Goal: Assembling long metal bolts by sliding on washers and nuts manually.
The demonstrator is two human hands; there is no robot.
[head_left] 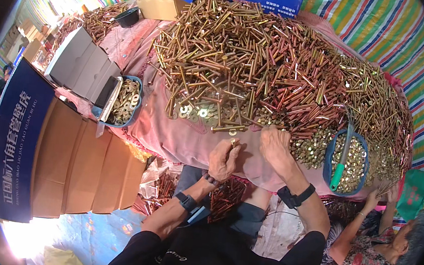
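Black cloth of the wearer's shirt (210, 257) fills the bottom centre, closest to the lens. Beyond it, a small gold-coloured piece (234, 143) sits at the very tips of the left hand (223, 160), thumb and forefinger drawn together around it so that only its end shows above them. The right hand (275, 144) is just beside the left at the edge of the heap, its fingers curled inward and downward; the fingertips are hidden, so it is impossible to tell whether they hold anything. The gold-coloured piece is to the left of this hand, apart from it.

Just past the hands, a loose bolt (228, 129) lies sideways on the pink cloth (159, 127), with a single washer (233, 133) by it. Behind these spread flat washers (191, 111), and to the right of the right hand a bank of small nuts (308, 149). Above rises the large heap of bolts (260, 50), yellowish on the left and redder toward the middle.

Farther right stands a blue basket (327, 166) of nuts, a green-handled tool (338, 175) leaning in it. On the left are a blue tub (137, 112) of washers, a grey box (83, 66) and a big brown carton (83, 166). At lower right a co-worker (360, 262) in a flowered top reaches toward the heap, and a striped sheet (410, 34) rises behind everything.
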